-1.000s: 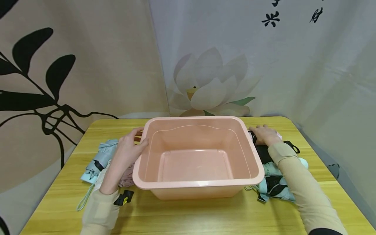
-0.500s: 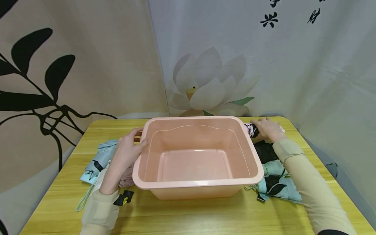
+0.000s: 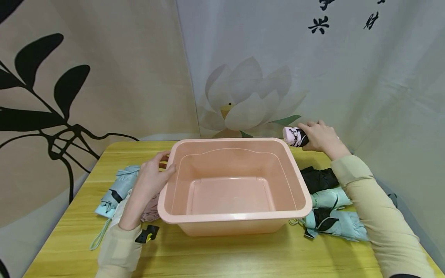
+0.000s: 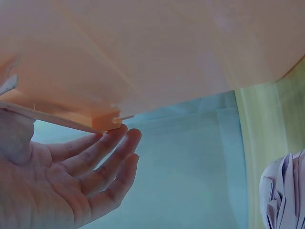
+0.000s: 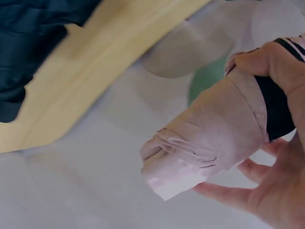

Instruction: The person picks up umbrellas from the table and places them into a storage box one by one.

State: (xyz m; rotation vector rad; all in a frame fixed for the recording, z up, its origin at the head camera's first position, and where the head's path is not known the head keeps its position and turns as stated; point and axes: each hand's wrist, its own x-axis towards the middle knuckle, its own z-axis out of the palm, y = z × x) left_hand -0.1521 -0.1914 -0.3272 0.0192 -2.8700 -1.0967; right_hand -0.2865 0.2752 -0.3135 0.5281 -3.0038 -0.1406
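Observation:
A pink plastic basin [image 3: 226,197] stands in the middle of the table. At its left rim, my left hand [image 3: 155,177] holds on with the thumb over the edge and the fingers below, as the left wrist view also shows the hand [image 4: 81,176]. Beyond the basin's back right corner, my right hand [image 3: 321,138] grips a folded pink umbrella [image 3: 293,136] raised above the table. The right wrist view shows this umbrella [image 5: 209,129] wrapped with a black strap, the thumb and fingers around it.
Right of the basin lie a black folded umbrella [image 3: 319,179], a mint-green one [image 3: 332,198] and a light blue one [image 3: 347,226]. On the left are a blue-grey umbrella [image 3: 123,185] and a dusky pink bundle [image 3: 151,208], partly hidden. A printed curtain [image 3: 250,58] hangs behind the table.
My right hand has picked up the pink umbrella from the pile on the right and lifted it toward the table's back edge. The left hand and basin have stayed put.

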